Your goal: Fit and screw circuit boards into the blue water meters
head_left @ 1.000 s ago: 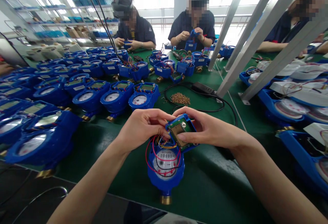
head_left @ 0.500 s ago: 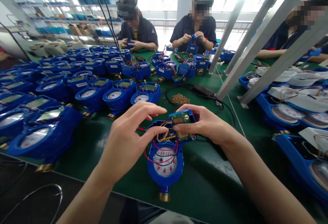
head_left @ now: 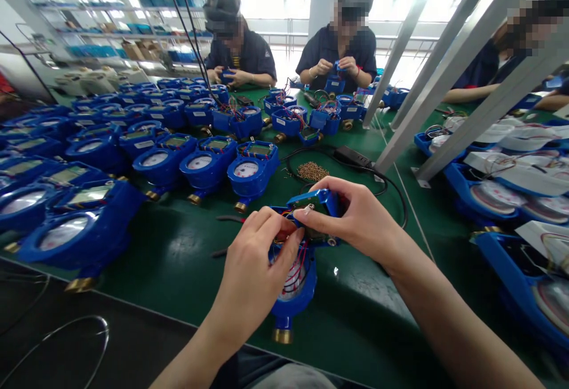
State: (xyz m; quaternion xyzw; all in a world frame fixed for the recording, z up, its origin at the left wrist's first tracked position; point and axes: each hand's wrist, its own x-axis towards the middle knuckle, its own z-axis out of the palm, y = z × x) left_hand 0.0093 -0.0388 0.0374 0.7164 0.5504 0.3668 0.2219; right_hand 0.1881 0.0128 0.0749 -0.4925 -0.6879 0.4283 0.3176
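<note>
Head view: Right fingers (head_left: 306, 217) grip a blue cover (head_left: 326, 199) above a meter (head_left: 306, 294) on the green table (head_left: 368, 318); left fingers (head_left: 297, 241) pinch together at its wires (head_left: 303, 255) (screws (head_left: 312, 171) lie piled beyond the meter, two workers behind).

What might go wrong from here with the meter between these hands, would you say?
The thin red wires over the dial may snag on the left hand. The tilted blue housing, apparently held just by the right hand, could slip and tug them. The loose brass pieces might scatter if the black cable beside them were dragged.
</note>
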